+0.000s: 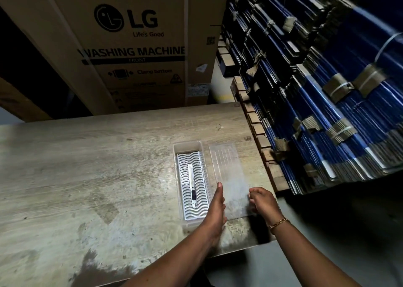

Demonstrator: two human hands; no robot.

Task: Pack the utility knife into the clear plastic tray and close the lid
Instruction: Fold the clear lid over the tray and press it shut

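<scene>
A clear plastic tray (177,156) lies lengthwise on the wooden table, with a white wavy insert inside. The white utility knife (192,184), with a black slider, rests in the middle of that insert. The clear lid (227,166) lies flat on the table just right of the tray, apart from it. My left hand (216,208) has straight fingers pressed along the lid's left edge at its near end, between the tray and the lid. My right hand (262,201) curls its fingers on the lid's right edge. Both hands hold the lid from its sides.
The worn wooden table (87,166) ends just right of the lid and close in front of my arms. A large cardboard washing machine box (135,47) stands behind the table. Bundles of flat blue cartons (327,112) are stacked on the right.
</scene>
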